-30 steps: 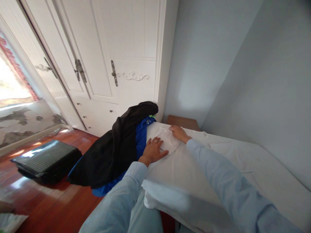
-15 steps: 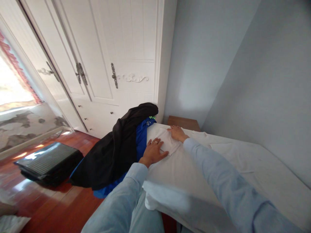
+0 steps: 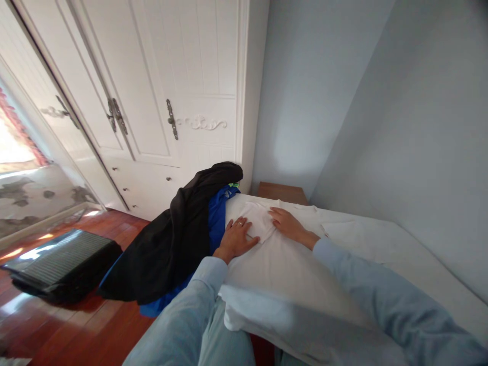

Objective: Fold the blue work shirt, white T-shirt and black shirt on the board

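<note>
A small folded white cloth [image 3: 258,219] lies on a surface draped with a white sheet [image 3: 305,274]. My left hand [image 3: 237,238] rests flat over the cloth's left edge, fingers spread, a ring on one finger. On the cloth's right side lies my right hand [image 3: 288,223], fingers stretched out and touching its edge. Just left of my left hand, a black garment [image 3: 168,244] and a blue garment [image 3: 217,216] hang over the end of the surface.
A white wardrobe [image 3: 202,61] stands ahead, and a brown wooden piece [image 3: 282,192] sits in the corner by the grey-blue wall [image 3: 305,101]. On the red-brown floor [image 3: 87,335] at left lies a dark ribbed case [image 3: 63,262].
My right hand has slid back from the cloth's far corner to its right side. My left hand stays on the cloth. The whole view has shifted slightly.
</note>
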The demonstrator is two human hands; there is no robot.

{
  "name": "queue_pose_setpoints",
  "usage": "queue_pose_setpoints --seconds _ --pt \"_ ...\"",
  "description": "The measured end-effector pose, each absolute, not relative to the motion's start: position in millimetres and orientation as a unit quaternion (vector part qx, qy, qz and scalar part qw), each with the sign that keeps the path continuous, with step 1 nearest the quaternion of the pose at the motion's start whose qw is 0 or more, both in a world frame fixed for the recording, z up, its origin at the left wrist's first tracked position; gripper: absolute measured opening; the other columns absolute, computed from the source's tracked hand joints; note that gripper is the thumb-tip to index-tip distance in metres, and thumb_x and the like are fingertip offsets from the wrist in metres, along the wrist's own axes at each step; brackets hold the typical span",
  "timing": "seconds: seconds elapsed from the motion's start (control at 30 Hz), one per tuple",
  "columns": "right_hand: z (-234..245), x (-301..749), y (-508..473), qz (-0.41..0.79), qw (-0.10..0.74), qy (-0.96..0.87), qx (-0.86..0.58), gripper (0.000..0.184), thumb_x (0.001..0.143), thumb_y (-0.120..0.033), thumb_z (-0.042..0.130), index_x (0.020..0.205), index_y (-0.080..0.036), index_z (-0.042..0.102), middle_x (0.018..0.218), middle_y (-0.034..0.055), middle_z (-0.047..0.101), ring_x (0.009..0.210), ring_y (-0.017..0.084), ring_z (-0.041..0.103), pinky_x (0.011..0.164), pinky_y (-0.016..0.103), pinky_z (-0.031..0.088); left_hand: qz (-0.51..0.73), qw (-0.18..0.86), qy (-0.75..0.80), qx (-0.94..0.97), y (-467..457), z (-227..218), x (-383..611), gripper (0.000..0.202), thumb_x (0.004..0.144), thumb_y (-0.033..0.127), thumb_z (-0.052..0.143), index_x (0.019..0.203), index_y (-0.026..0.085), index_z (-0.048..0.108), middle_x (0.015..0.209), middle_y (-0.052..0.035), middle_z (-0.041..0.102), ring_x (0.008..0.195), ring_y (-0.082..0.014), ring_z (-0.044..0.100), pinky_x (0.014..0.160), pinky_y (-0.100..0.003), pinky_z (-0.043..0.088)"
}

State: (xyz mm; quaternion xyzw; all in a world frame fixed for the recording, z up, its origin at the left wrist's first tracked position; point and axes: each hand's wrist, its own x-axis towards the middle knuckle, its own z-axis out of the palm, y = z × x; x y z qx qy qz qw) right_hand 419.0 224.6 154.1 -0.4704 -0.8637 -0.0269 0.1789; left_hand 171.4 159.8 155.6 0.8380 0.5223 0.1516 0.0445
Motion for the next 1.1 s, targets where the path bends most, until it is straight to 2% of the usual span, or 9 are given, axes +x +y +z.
queue_pose_setpoints --seconds 0.07,0.17,0.33,0.47,0.6,0.77,0.83,0.97,1.1 --pt "149 442 198 -0.018 0.216 -0.866 -0.451 0.034 0.094 -0.022 0.050 0.123 -0.015 0.065 0.142 0.0161 0.057 0.132 0.026 0.052 0.114 0.048 0.040 0.153 0.041 0.523 0.838 161 154 171 0.064 0.091 0.060 0.049 0.139 0.019 0.051 0.153 -0.0157 0.045 0.145 -0.0287 0.035 0.121 -0.051 0.022" --pt "146 484 161 -0.003 0.265 -0.848 -0.459 0.022 0.092 -0.022 0.049 0.104 -0.021 0.068 0.136 0.0118 0.062 0.127 0.025 0.056 0.110 0.050 0.044 0.156 0.037 0.521 0.838 163 152 170 0.062 0.092 0.060 0.047 0.139 0.021 0.051 0.153 -0.0153 0.045 0.146 -0.0282 0.035 0.120 -0.051 0.022" --pt "151 552 115 0.029 0.314 -0.774 -0.550 0.018 0.088 -0.030 0.052 0.082 -0.025 0.068 0.125 0.0076 0.069 0.119 0.026 0.062 0.107 0.049 0.047 0.141 0.026 0.516 0.845 164 153 170 0.061 0.094 0.059 0.044 0.140 0.019 0.050 0.152 -0.0158 0.046 0.147 -0.0291 0.033 0.120 -0.051 0.022" --pt "154 589 88 0.036 0.352 -0.721 -0.596 0.026 0.088 -0.043 0.053 0.087 -0.027 0.073 0.122 0.0073 0.071 0.116 0.027 0.065 0.106 0.049 0.049 0.128 0.008 0.513 0.849 165 152 170 0.061 0.096 0.056 0.041 0.142 0.017 0.049 0.153 -0.0170 0.044 0.147 -0.0301 0.032 0.119 -0.052 0.023" --pt "149 612 71 0.030 0.391 -0.688 -0.611 0.032 0.088 -0.049 0.051 0.094 -0.028 0.074 0.120 0.0063 0.073 0.111 0.028 0.068 0.103 0.049 0.051 0.114 -0.006 0.508 0.854 165 151 171 0.057 0.098 0.053 0.039 0.141 0.018 0.049 0.153 -0.0170 0.044 0.147 -0.0300 0.033 0.119 -0.054 0.024" --pt "148 629 56 0.028 0.401 -0.684 -0.609 0.030 0.087 -0.050 0.054 0.086 -0.027 0.074 0.118 0.0073 0.073 0.109 0.029 0.069 0.102 0.049 0.052 0.127 -0.049 0.501 0.854 162 162 172 0.051 0.100 0.044 0.035 0.137 0.014 0.053 0.156 -0.0204 0.039 0.148 -0.0292 0.031 0.119 -0.050 0.025" --pt "149 635 49 0.029 0.398 -0.685 -0.609 0.029 0.086 -0.048 0.055 0.084 -0.027 0.073 0.120 0.0083 0.072 0.110 0.030 0.068 0.102 0.050 0.052 0.143 -0.061 0.480 0.864 160 169 174 0.050 0.100 0.043 0.035 0.137 0.014 0.053 0.157 -0.0191 0.037 0.148 -0.0274 0.031 0.121 -0.047 0.024" --pt "147 645 37 0.029 0.383 -0.682 -0.622 0.025 0.085 -0.045 0.056 0.082 -0.026 0.073 0.123 0.0094 0.071 0.115 0.031 0.065 0.106 0.052 0.048 0.138 -0.045 0.431 0.890 153 174 186 0.054 0.100 0.049 0.034 0.141 0.018 0.051 0.158 -0.0147 0.038 0.149 -0.0251 0.028 0.122 -0.045 0.021" --pt "137 651 29 0.034 0.379 -0.675 -0.632 0.023 0.083 -0.044 0.057 0.077 -0.026 0.070 0.122 0.0098 0.071 0.114 0.032 0.066 0.104 0.053 0.049 0.092 -0.008 0.428 0.899 145 163 202 0.062 0.100 0.054 0.030 0.146 0.017 0.046 0.160 -0.0149 0.033 0.151 -0.0262 0.023 0.122 -0.046 0.020"
